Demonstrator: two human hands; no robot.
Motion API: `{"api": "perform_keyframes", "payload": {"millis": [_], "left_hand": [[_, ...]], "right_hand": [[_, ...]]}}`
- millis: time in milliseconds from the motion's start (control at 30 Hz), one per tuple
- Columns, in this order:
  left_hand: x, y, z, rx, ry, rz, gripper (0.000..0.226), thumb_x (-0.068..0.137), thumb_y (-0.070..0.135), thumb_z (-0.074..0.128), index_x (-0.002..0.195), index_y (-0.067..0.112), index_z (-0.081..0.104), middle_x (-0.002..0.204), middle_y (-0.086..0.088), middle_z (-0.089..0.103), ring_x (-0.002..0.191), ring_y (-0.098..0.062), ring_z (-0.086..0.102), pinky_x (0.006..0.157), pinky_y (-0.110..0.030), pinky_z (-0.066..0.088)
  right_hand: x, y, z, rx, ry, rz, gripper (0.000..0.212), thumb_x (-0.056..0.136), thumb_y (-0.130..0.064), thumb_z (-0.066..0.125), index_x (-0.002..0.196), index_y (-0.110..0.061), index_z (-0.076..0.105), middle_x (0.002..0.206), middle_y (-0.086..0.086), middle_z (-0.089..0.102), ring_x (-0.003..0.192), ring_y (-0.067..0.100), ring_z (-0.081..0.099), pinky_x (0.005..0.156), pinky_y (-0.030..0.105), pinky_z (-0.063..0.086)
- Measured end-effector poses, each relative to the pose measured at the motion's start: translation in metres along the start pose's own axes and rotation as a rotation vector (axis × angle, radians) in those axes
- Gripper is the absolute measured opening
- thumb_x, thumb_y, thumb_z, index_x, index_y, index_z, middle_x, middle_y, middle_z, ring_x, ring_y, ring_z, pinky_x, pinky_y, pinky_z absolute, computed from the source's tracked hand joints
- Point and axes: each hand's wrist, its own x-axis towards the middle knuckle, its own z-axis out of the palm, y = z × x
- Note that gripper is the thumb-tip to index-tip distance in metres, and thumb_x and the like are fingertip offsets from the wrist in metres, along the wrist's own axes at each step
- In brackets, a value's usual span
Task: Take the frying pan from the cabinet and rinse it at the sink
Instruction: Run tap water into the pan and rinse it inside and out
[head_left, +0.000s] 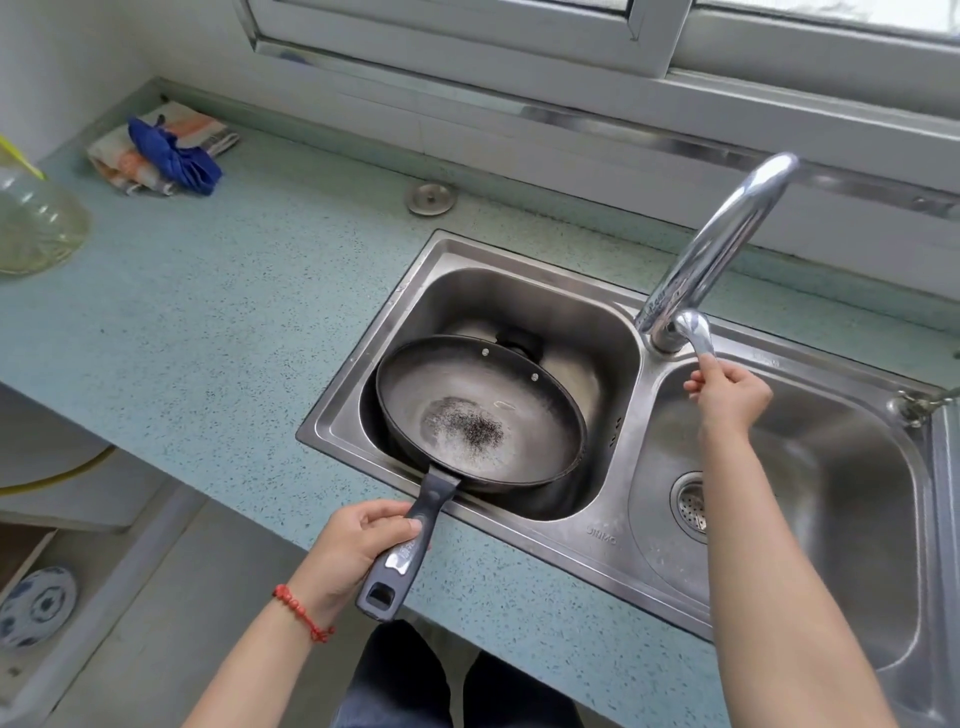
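A dark frying pan (480, 410) with a worn, speckled centre sits tilted in the left basin of the steel double sink (358, 400). Its grey handle (402, 545) sticks out over the counter's front edge, and my left hand (353, 551), with a red bracelet at the wrist, is closed around it. My right hand (730, 397) grips the chrome lever (693, 330) of the faucet (722, 244), whose spout curves up toward the window. No water is visible.
The speckled blue counter (218, 312) runs left of the sink. A folded cloth with a blue rag (174, 150) lies at the back left, a clear plastic jug (36, 223) at the far left. The right basin (831, 467) has a strainer drain. A patterned plate (36, 605) sits low at left.
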Motion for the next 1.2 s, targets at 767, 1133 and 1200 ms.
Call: {"api": "perform_keyframes", "payload": {"millis": [767, 1133, 1200], "left_hand": [[0.005, -0.002, 0.000, -0.001, -0.068, -0.001, 0.070, 0.041, 0.035, 0.076, 0.099, -0.002, 0.063, 0.088, -0.018, 0.071, 0.075, -0.021, 0.067, 0.066, -0.027, 0.053], [0.027, 0.003, -0.004, 0.060, -0.229, -0.037, 0.031, 0.083, 0.020, 0.061, 0.094, -0.009, 0.064, 0.083, -0.014, 0.069, 0.080, -0.024, 0.065, 0.072, -0.029, 0.054], [0.031, 0.004, -0.003, 0.046, -0.271, -0.049, 0.022, 0.084, 0.020, 0.060, 0.079, 0.001, 0.068, 0.069, -0.007, 0.070, 0.069, -0.020, 0.066, 0.064, -0.027, 0.052]], "right_hand": [[-0.054, -0.015, 0.005, 0.016, 0.063, 0.066, 0.018, 0.084, -0.016, 0.059, 0.072, -0.004, 0.061, 0.061, 0.004, 0.058, 0.034, 0.000, 0.054, 0.037, 0.012, 0.042], [-0.266, 0.013, 0.029, -0.262, -0.353, 0.173, 0.019, 0.085, -0.033, 0.060, 0.087, -0.014, 0.066, 0.070, 0.000, 0.068, 0.056, 0.007, 0.062, 0.057, 0.021, 0.048], [-0.289, 0.018, 0.039, -0.370, -0.454, 0.234, 0.025, 0.081, -0.040, 0.061, 0.085, -0.017, 0.067, 0.067, -0.003, 0.068, 0.060, 0.011, 0.063, 0.062, 0.026, 0.049]]}}
